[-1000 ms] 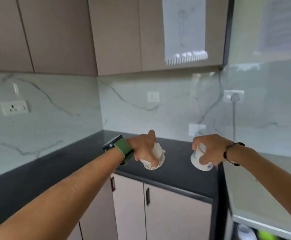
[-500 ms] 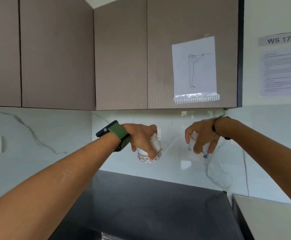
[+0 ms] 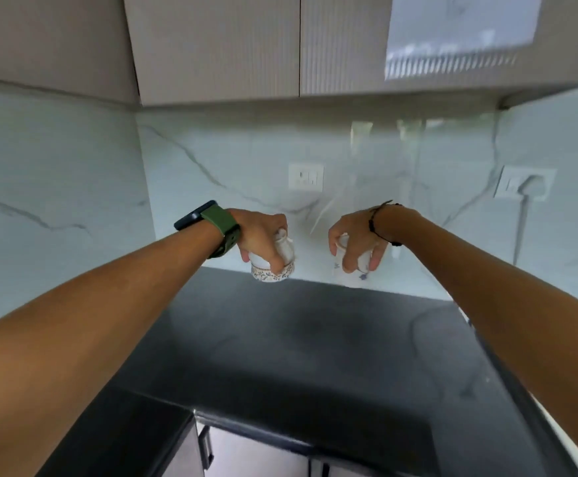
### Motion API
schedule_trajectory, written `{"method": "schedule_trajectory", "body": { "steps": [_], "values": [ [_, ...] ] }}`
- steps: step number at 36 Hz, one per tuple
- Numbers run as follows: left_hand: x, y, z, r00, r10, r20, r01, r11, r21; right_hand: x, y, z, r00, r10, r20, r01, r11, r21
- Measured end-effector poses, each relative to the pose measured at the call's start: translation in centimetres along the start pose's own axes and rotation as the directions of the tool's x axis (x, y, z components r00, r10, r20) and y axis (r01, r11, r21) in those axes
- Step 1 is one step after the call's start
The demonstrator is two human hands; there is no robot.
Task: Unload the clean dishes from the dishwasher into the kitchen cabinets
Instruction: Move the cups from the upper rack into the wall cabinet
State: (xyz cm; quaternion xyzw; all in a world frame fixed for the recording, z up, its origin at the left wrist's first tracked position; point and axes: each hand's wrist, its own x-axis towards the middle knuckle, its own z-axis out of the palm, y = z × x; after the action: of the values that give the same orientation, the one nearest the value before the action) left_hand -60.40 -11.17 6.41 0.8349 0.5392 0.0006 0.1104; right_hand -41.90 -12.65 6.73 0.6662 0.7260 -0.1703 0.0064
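We see a shiny black counter [image 3: 315, 346], a white marble wall [image 3: 57, 187] and closed brown cabinets [image 3: 219, 46] at 12 o'clock. Our left hand [image 3: 258, 235] curls around a white cup with a flowery rim [image 3: 274, 265], mouth down. At 3 o'clock from it, our right hand [image 3: 356, 235] grips a white cup with blue marks [image 3: 358, 263], tipped.

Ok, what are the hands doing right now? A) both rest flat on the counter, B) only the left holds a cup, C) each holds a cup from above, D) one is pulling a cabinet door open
C: the left hand grips a patterned cup and the right hand grips a white cup, above the dark counter; the upper cabinets are shut.
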Motion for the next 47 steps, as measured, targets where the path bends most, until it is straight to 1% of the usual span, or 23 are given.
{"method": "schedule_trajectory", "body": {
  "steps": [7,10,17,20,25,30,35,38,40,43,45,47],
  "values": [
    [9.3,-7.7,7.7,0.991,0.037,0.127,-0.042,0.998,0.041,10.7,0.1,8.0,0.996,0.093,0.008,-0.093,0.996,0.006],
    [12.7,-9.7,11.0,0.983,0.071,0.167,-0.077,0.996,0.033,14.0,0.8,11.4,0.992,0.123,0.034,-0.122,0.992,-0.033],
    [18.1,-11.3,18.6,0.96,0.132,0.246,-0.125,0.991,-0.043,18.6,3.3,17.6,0.971,0.181,0.157,-0.168,0.982,-0.092],
    [19.4,-11.4,21.6,0.954,0.142,0.264,-0.139,0.99,-0.033,20.0,4.2,19.5,0.967,0.186,0.177,-0.166,0.979,-0.122],
    [20.5,-11.3,24.2,0.955,0.15,0.256,-0.151,0.988,-0.016,21.4,5.3,20.9,0.963,0.194,0.189,-0.181,0.98,-0.081],
    [21.0,-10.7,25.4,0.959,0.176,0.222,-0.182,0.983,0.01,22.1,5.8,22.0,0.973,0.161,0.166,-0.155,0.987,-0.047],
    [20.7,-10.1,25.7,0.961,0.186,0.203,-0.192,0.981,0.013,21.8,5.7,22.1,0.981,0.143,0.129,-0.132,0.987,-0.091],
    [20.3,-10.1,25.7,0.96,0.189,0.207,-0.193,0.981,-0.002,21.5,5.7,22.1,0.978,0.149,0.143,-0.135,0.985,-0.106],
    [20.1,-10.0,25.2,0.955,0.189,0.229,-0.2,0.98,0.024,21.3,5.7,21.7,0.974,0.152,0.169,-0.132,0.983,-0.125],
    [20.3,-9.9,22.8,0.958,0.19,0.214,-0.206,0.977,0.055,21.0,5.6,20.0,0.977,0.145,0.159,-0.122,0.982,-0.143],
    [20.4,-9.7,19.6,0.968,0.199,0.156,-0.203,0.979,0.01,20.7,5.2,17.7,0.985,0.127,0.119,-0.109,0.983,-0.145],
    [20.3,-9.2,15.6,0.974,0.214,0.068,-0.212,0.977,-0.041,20.2,4.5,14.6,0.992,0.103,0.076,-0.091,0.984,-0.151]
  ]
}}
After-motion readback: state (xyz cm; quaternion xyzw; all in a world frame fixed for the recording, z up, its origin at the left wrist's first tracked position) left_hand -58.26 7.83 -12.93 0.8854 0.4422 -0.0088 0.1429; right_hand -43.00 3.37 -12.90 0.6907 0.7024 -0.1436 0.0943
